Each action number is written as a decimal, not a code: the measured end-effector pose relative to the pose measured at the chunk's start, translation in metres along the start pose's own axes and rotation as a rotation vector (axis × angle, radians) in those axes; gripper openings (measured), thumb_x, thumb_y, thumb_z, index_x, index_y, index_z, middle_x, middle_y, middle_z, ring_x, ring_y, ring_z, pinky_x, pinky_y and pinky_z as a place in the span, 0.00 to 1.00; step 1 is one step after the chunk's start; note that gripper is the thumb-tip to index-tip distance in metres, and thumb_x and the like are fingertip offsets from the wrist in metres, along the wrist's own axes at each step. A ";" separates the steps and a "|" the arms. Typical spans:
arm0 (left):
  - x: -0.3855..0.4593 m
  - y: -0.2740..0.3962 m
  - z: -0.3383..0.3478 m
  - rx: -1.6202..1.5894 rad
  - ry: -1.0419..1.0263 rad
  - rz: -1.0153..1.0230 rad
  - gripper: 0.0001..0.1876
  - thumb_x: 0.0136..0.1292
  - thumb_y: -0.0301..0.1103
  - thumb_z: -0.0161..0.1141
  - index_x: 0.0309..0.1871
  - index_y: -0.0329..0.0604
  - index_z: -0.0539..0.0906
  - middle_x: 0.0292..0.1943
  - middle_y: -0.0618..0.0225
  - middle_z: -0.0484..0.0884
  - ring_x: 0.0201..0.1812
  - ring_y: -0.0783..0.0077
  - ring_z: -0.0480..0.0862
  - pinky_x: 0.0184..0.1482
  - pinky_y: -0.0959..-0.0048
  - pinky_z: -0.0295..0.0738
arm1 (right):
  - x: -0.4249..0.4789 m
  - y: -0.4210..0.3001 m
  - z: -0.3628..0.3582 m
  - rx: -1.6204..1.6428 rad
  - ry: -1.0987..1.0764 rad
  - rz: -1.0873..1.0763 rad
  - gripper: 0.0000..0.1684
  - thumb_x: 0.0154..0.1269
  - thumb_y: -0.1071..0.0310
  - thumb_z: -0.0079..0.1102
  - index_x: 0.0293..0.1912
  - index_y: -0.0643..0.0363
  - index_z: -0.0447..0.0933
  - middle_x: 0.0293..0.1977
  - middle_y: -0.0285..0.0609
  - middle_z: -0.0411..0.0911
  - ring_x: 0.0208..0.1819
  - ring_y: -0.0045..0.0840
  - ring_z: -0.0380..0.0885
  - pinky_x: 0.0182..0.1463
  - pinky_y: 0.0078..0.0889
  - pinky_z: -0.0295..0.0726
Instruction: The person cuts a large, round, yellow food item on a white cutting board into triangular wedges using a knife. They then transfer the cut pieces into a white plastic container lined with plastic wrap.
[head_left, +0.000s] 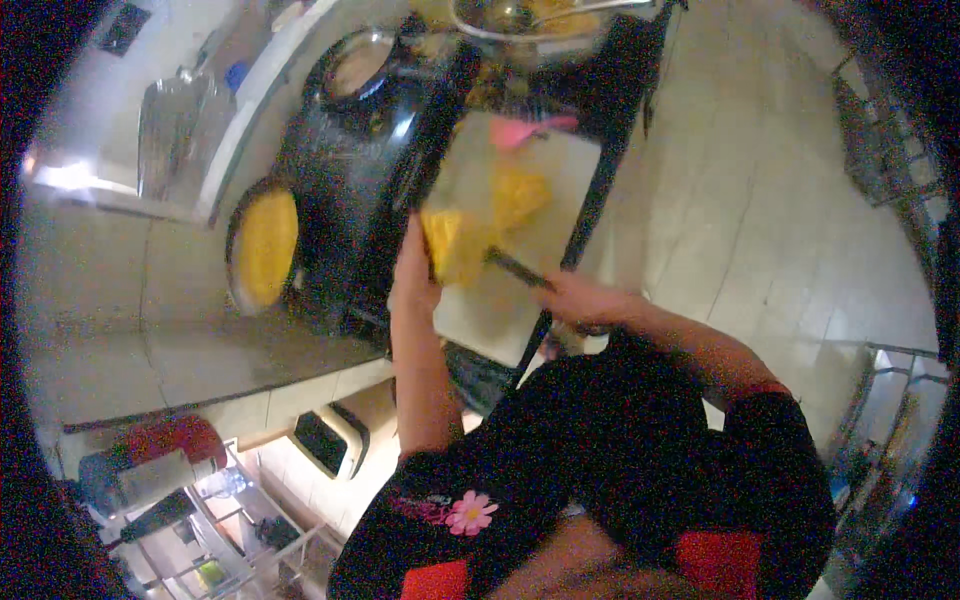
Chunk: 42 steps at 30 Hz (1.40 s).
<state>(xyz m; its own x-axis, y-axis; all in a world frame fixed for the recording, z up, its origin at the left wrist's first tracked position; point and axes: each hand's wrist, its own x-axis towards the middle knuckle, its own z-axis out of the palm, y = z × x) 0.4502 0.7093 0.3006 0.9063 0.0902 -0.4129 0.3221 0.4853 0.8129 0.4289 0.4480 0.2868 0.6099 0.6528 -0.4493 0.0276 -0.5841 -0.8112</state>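
A white cutting board (487, 319) lies at a slant before me. At its left edge, my left hand (417, 251) is around a piece of yellow food (444, 231); its fingers are mostly hidden. A second heap of the yellow food (521, 193) sits mid-board. My right hand (589, 296), at the board's right edge, grips a black-handled tool (517, 268). The tool points toward the food by my left hand, and motion blur hides what its working end is. Farther up the board lies a pink item (525, 130), too blurred to name.
Left of the board is a dark, glossy stove top (352, 150). A round pan with a flat yellow layer (266, 247) stands at its left, and another round pan (361, 66) farther back. A large metal pan (517, 30) holds a utensil beyond the board. A wire rack (247, 525) stands lower left.
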 end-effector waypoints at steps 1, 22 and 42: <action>-0.016 0.004 0.017 -0.022 -0.007 -0.025 0.29 0.69 0.58 0.44 0.61 0.43 0.70 0.55 0.65 0.77 0.55 0.65 0.77 0.55 0.64 0.73 | -0.018 -0.010 -0.021 0.061 -0.051 -0.001 0.23 0.71 0.47 0.44 0.43 0.60 0.65 0.23 0.39 0.69 0.22 0.24 0.71 0.24 0.33 0.72; 0.158 -0.105 0.462 -0.226 -0.413 -0.146 0.22 0.68 0.51 0.43 0.51 0.44 0.76 0.46 0.65 0.81 0.48 0.66 0.81 0.54 0.65 0.74 | -0.235 0.137 -0.388 0.212 0.186 0.346 0.20 0.67 0.49 0.52 0.43 0.56 0.63 0.19 0.30 0.65 0.14 0.15 0.64 0.16 0.23 0.67; 0.579 0.038 0.723 -0.414 -0.352 0.133 0.19 0.68 0.45 0.39 0.43 0.42 0.78 0.36 0.62 0.81 0.34 0.60 0.82 0.38 0.59 0.80 | -0.014 0.164 -0.810 0.004 0.367 0.256 0.16 0.68 0.52 0.51 0.39 0.53 0.62 0.19 0.30 0.63 0.14 0.14 0.63 0.14 0.22 0.67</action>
<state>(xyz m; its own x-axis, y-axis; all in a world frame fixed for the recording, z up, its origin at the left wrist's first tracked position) 1.1852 0.1514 0.3895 0.9913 -0.0874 -0.0982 0.1287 0.7968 0.5904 1.0660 -0.0473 0.4632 0.8374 0.2721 -0.4740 -0.1638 -0.7024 -0.6926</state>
